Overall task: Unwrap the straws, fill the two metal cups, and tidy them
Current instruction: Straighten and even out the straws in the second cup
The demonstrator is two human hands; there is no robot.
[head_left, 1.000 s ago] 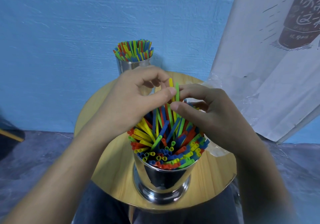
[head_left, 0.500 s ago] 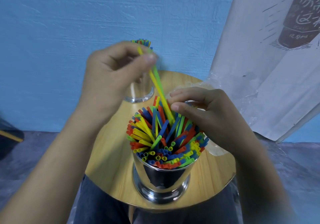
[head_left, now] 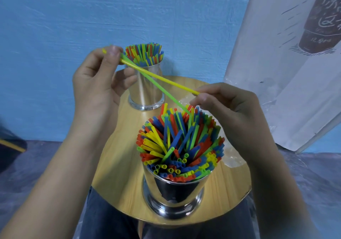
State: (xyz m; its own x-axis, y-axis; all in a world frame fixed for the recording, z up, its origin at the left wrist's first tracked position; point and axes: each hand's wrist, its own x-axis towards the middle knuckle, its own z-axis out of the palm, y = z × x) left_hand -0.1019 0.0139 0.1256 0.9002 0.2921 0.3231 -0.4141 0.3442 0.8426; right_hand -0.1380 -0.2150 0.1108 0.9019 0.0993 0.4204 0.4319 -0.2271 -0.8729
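Note:
Two shiny metal cups stand on a small round wooden table (head_left: 118,165). The near cup (head_left: 173,192) is packed with several red, blue, yellow and green straws (head_left: 177,142) leaning at mixed angles. The far cup (head_left: 146,87) holds a neater bunch of straws (head_left: 144,54). My left hand (head_left: 97,80) pinches the upper ends of a yellow straw (head_left: 166,81) and a green straw (head_left: 162,91), lifted out and slanting down to the right. My right hand (head_left: 227,109) hovers over the near cup and pinches the lower tip of the yellow straw.
Crumpled clear plastic wrap (head_left: 232,157) lies on the table right of the near cup, partly under my right hand. A white printed banner (head_left: 286,63) leans at the right. A blue wall stands close behind. My dark-trousered legs (head_left: 107,218) are under the table.
My left hand has pulled the yellow and green straws up and out of the near cup, swinging them left toward the far cup. My right hand took hold of the yellow straw's lower end.

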